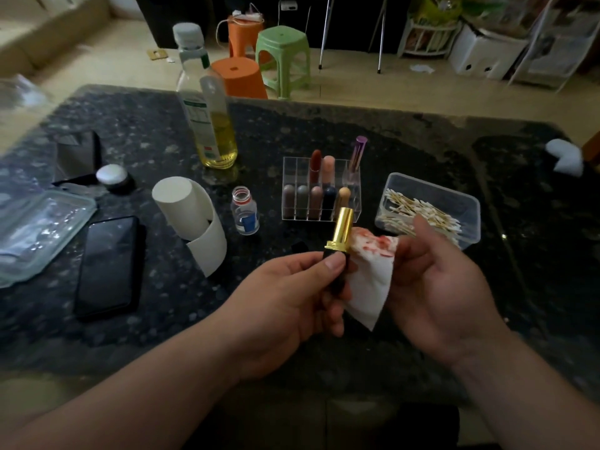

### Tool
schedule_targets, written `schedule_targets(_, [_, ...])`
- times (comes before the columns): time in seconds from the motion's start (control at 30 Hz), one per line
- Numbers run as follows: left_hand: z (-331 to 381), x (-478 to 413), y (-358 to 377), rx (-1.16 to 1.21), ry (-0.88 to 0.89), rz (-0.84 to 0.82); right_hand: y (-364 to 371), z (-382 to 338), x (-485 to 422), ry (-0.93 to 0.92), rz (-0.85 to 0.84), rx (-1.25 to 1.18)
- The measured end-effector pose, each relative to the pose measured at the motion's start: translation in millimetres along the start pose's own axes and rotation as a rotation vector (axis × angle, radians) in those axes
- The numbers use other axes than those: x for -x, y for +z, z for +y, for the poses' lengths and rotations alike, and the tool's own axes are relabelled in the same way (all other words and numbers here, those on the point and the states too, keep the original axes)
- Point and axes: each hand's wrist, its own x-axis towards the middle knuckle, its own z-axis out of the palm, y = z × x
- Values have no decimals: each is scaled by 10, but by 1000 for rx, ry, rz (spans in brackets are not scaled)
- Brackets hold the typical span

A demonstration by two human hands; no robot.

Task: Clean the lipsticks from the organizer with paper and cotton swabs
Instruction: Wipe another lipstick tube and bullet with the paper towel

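Note:
My left hand grips the black base of a lipstick whose gold tube stands upright. My right hand holds a white paper tissue stained red, right beside the gold tube. Behind them stands a clear acrylic organizer with several lipsticks upright in its slots. To its right a clear plastic box holds many cotton swabs. A roll of white paper stands left of the hands.
On the dark stone table are an oil bottle, a small open bottle, a black phone, a clear lidded container, a round jar and a black cap. Plastic stools stand beyond the far edge.

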Motion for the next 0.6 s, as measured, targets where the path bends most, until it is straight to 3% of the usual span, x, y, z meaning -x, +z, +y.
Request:
schedule_targets(0.2, [22,68,-68,-20,28,-21,99,85,-25,92,-185,-81])
schedule_targets(0.33, [19,100,-111,56,16,-145,102,115,-42,109,-330,-174])
schedule_targets(0.6, [20,118,-136,84,-30,-275,138,72,27,145,-377,-39])
